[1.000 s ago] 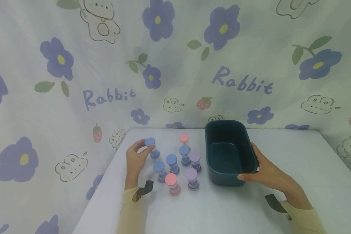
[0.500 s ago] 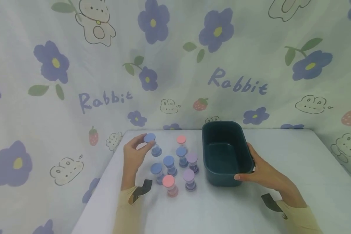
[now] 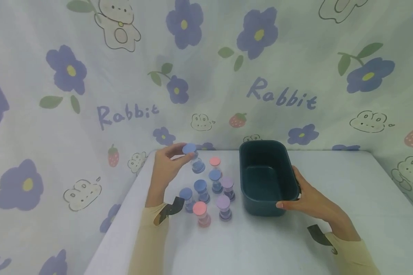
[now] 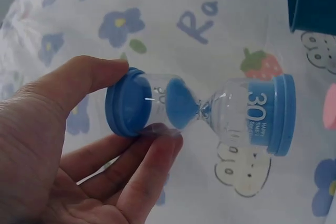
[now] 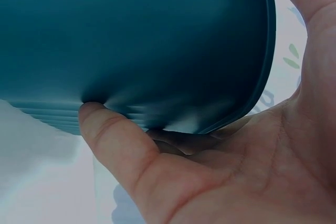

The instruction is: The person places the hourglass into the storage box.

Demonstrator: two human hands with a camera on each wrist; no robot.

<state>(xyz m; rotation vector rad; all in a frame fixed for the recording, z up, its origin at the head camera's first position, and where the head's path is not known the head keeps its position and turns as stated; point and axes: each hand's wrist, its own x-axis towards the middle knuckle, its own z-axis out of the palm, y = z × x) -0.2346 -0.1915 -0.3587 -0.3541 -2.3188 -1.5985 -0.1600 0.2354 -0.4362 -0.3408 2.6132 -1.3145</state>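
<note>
My left hand [image 3: 167, 168] pinches a blue-capped hourglass [image 4: 181, 106] by its upper end, thumb on one side and fingers on the other. Its lower bulb carries a "30" label, and blue sand sits in the bulb nearer the fingers. In the head view this hourglass hangs tilted over the table's far left part. My right hand [image 3: 311, 200] grips the dark teal bin [image 3: 265, 209] at its near right corner, thumb on the front, fingers against the right side. The bin stands with its mouth upward and nothing shows inside.
Several hourglasses stand between the hands: blue ones [image 3: 201, 191], a near pink one [image 3: 201, 214], a far pink one [image 3: 215, 163] and two purple ones [image 3: 224, 208]. The white table [image 3: 244, 248] meets a patterned curtain [image 3: 206, 76] behind.
My left hand has raised the blue hourglass off the table and moved it right and away from me. The right hand stays on the bin.
</note>
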